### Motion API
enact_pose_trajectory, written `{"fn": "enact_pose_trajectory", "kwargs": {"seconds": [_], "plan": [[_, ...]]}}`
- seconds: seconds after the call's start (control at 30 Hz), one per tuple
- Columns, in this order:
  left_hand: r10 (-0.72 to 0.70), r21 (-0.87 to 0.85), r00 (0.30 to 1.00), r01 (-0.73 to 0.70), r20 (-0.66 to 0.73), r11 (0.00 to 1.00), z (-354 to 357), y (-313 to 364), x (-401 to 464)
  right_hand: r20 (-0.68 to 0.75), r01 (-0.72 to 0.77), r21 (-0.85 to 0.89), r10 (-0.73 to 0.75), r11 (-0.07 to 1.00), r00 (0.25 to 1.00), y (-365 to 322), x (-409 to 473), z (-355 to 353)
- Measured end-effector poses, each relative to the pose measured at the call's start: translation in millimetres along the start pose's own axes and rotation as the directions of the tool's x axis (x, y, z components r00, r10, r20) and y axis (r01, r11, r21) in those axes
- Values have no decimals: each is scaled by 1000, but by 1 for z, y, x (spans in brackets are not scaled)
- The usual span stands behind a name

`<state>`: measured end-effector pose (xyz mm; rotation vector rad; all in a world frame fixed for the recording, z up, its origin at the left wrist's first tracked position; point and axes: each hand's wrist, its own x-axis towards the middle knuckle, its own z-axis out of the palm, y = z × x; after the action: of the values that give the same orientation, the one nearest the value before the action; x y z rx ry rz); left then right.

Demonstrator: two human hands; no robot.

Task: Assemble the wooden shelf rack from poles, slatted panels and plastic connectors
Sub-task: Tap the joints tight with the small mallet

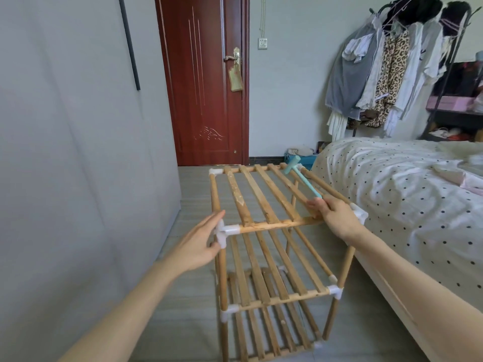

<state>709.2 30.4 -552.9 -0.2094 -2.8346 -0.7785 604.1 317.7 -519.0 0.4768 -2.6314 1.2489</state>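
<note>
A grey wall [78, 152] fills the left side, with a thin dark strip [130, 43] running down it. Next comes the left hand [198, 244], fingers straight and held together, palm turned inward against the white connector [224, 232] at the near-left corner of the rack [274, 257]; the thumb touches the connector's lower side, and nothing is gripped.

The rack stands upright on the tiled floor [193, 194], just beside the bed, three slatted tiers showing one above another. The top panel [264, 194] lies flat between round poles, its slats running away from the person (one slat has pale, scuffed patches). White connectors sit at the corners of each tier. Behind the rack, a dark red door [206, 82] is closed, a tag hanging from its handle [232, 57].

The right hand [337, 215] rests at the near-right corner of the top panel, fingers curled round the handle of a small teal hammer [303, 178]. The hammer points away from the person, its head over the far-right corner of the panel; whether it touches the wood I cannot tell.

Further right lies the bed [405, 194] with a white, dark-dotted cover, and beyond it clothes [379, 74] hang on a rail.
</note>
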Motion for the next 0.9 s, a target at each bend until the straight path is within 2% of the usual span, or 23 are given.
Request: {"fn": "enact_pose_trajectory", "kwargs": {"seconds": [0.1,0.23,0.27,0.3,0.37,0.4,0.43,0.47,0.5,0.53,0.57,0.6,0.63,0.67,0.7,0.73,0.77,0.8,0.83,0.87,0.9], "plan": [[1,16,991,-3,137,1000,-7,-17,7,-29,155,-77,-158,985,987,-30,-20,4],[-4,52,990,-4,141,999,-9,-26,18,256,305,-123,-267,944,929,-66,-33,8],[-2,58,991,-6,134,998,-9,-28,19,240,332,-120,-297,936,924,-73,-31,5],[1,58,992,-8,130,998,-8,-30,19,144,358,-71,-345,931,927,-80,-29,2],[0,35,994,-4,110,999,-6,-32,18,-150,442,51,-431,896,890,-87,-32,2],[-6,10,995,5,95,1000,-4,-32,18,-171,447,53,-433,893,885,-84,-35,5],[-13,-23,996,15,85,1000,-4,-32,18,-49,410,3,-409,912,911,-80,-40,12],[-20,-62,996,26,82,998,-3,-32,18,208,351,-119,-322,929,924,-75,-46,21],[-30,-103,996,38,78,994,-3,-32,19,431,324,-238,-199,916,880,-68,-50,26],[-39,-134,996,50,78,990,-3,-32,19,498,328,-258,-166,909,851,-64,-49,29],[-43,-152,996,55,82,987,-3,-33,19,480,319,-216,-184,923,858,-64,-45,26],[-44,-163,996,56,79,985,-3,-34,20,333,298,-95,-252,950,909,-69,-42,22],[-46,-170,996,58,74,984,-3,-35,20,128,323,26,-324,946,938,-75,-41,20],[-47,-171,996,58,71,984,-3,-34,21,-9,361,87,-362,928,932,-75,-41,22],[-48,-168,996,59,71,984,-3,-34,21,6,359,109,-362,927,932,-78,-45,23],[-52,-163,996,63,74,985,-3,-34,20,161,340,27,-340,940,927,-77,-50,29],[-55,-156,996,67,77,986,-2,-34,19,383,328,-128,-258,936,887,-73,-57,36],[-53,-145,996,64,77,987,-2,-35,19,491,346,-217,-204,913,847,-69,-61,42],[-47,-129,996,57,79,990,-1,-36,19,489,369,-214,-228,904,842,-66,-60,44],[-39,-118,997,47,74,992,0,-38,19,382,354,-143,-279,924,881,-67,-55,42],[-31,-113,997,39,69,993,1,-39,20,167,381,-13,-374,924,912,-71,-54,39]]}}
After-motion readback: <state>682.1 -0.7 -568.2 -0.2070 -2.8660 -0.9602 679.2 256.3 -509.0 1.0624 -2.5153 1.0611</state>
